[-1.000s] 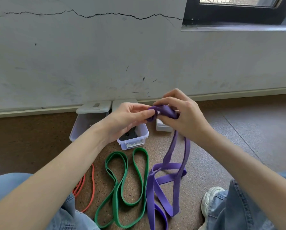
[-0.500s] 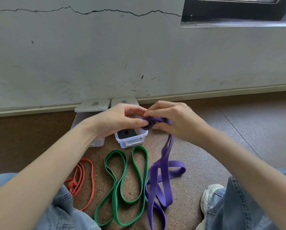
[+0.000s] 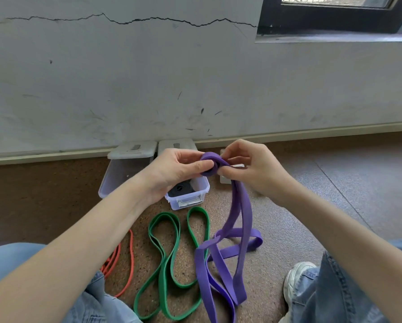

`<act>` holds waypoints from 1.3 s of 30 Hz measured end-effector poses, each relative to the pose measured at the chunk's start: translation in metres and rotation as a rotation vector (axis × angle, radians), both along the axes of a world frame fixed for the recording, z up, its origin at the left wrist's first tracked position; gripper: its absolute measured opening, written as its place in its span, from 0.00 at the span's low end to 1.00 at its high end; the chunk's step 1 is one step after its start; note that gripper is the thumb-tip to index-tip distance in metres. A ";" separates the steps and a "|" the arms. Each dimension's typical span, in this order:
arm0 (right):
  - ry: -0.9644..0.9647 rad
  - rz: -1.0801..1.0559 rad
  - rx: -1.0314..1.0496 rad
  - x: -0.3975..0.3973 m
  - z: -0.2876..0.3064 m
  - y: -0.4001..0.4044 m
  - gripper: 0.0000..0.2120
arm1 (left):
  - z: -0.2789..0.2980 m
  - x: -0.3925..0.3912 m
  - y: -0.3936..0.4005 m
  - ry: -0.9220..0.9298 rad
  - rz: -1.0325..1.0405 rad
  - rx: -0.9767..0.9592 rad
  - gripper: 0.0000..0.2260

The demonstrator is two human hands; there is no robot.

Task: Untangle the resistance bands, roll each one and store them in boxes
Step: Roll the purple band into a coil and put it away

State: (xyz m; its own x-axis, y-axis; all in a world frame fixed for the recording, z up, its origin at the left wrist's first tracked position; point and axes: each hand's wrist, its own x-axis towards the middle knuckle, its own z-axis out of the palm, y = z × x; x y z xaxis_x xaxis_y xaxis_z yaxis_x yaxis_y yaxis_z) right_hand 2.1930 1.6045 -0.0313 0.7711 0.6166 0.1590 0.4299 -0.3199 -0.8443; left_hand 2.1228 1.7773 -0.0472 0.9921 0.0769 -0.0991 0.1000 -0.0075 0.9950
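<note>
Both hands hold the top end of a purple band (image 3: pixel 240 220), which is wound into a small roll between them above the boxes. My left hand (image 3: pixel 176 170) pinches the roll from the left with thumb and fingers. My right hand (image 3: pixel 249 169) pinches it from the right. The rest of the purple band hangs down and lies looped on the floor. A green band (image 3: pixel 169 259) lies in loose loops on the floor to its left. An orange band (image 3: pixel 127 264) lies further left, partly hidden by my left arm and knee.
Clear plastic boxes stand by the wall: an open one (image 3: pixel 188 194) holding a rolled black band (image 3: pixel 180 190), another on its side (image 3: pixel 116 173) to the left, and a third (image 3: pixel 225 180) mostly hidden behind my right hand. My jeans and a white shoe (image 3: pixel 298 283) frame the floor.
The hands have kept winding the purple band's top end; the roll is a little bigger and the hanging part has shifted on the floor. The camera has tilted slightly.
</note>
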 end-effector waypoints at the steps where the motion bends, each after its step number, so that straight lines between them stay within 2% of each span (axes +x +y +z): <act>1: 0.062 0.024 -0.003 0.000 0.000 -0.001 0.12 | -0.001 0.000 -0.002 0.009 0.011 -0.009 0.15; 5: 0.223 0.082 0.031 -0.003 -0.005 0.000 0.15 | -0.006 -0.002 -0.004 0.045 0.075 -0.043 0.12; 11: 0.243 0.037 0.053 -0.001 -0.009 0.001 0.13 | -0.011 -0.002 -0.008 0.039 0.080 -0.026 0.12; 13: 0.062 0.049 -0.077 0.001 -0.009 0.001 0.15 | -0.008 -0.001 -0.002 0.026 0.020 0.223 0.13; 15: -0.261 0.134 -0.299 -0.001 -0.013 0.002 0.15 | -0.009 0.000 0.000 -0.006 -0.061 0.601 0.16; 16: -0.375 0.182 -0.368 -0.003 -0.016 0.003 0.15 | -0.010 0.000 -0.002 -0.024 -0.099 0.716 0.16; 18: -0.443 0.240 -0.413 -0.006 -0.020 0.004 0.15 | -0.011 -0.003 -0.007 -0.041 -0.137 0.755 0.14; 20: -0.422 0.238 -0.378 -0.006 -0.021 0.004 0.14 | -0.009 -0.004 -0.007 -0.061 -0.124 0.728 0.12; 22: -0.251 0.165 -0.206 -0.002 -0.017 0.004 0.15 | -0.003 -0.001 -0.003 -0.087 -0.063 0.632 0.11; 24: 0.016 0.055 0.106 0.001 -0.010 0.004 0.15 | 0.007 0.001 0.000 -0.107 0.050 0.384 0.11; 26: 0.177 -0.021 0.310 0.000 -0.007 0.004 0.14 | 0.014 0.002 0.000 -0.146 0.138 0.130 0.11; 29: 0.299 -0.022 0.400 -0.008 -0.012 0.010 0.12 | 0.019 0.004 -0.005 -0.163 0.181 -0.177 0.10; 31: 0.346 0.015 0.445 -0.013 -0.014 0.013 0.16 | 0.017 0.003 -0.011 -0.132 0.193 -0.314 0.07; 33: 0.301 -0.015 0.432 -0.014 -0.015 0.014 0.16 | 0.014 0.003 -0.017 -0.105 0.205 -0.350 0.06; 35: 0.251 -0.060 0.388 -0.013 -0.017 0.013 0.13 | 0.009 0.002 -0.020 -0.100 0.198 -0.344 0.09; 39: 0.275 -0.073 0.428 -0.014 -0.020 0.009 0.12 | 0.004 0.002 -0.015 -0.068 0.152 -0.267 0.14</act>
State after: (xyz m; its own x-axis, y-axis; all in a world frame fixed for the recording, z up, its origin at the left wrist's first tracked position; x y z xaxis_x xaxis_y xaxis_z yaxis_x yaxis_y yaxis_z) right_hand 2.1794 1.6134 -0.0516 0.8585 0.4837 0.1706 0.1627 0.0586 -0.9849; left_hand 2.1246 1.7620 -0.0432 0.9763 0.2049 -0.0698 0.0134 0.2647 0.9642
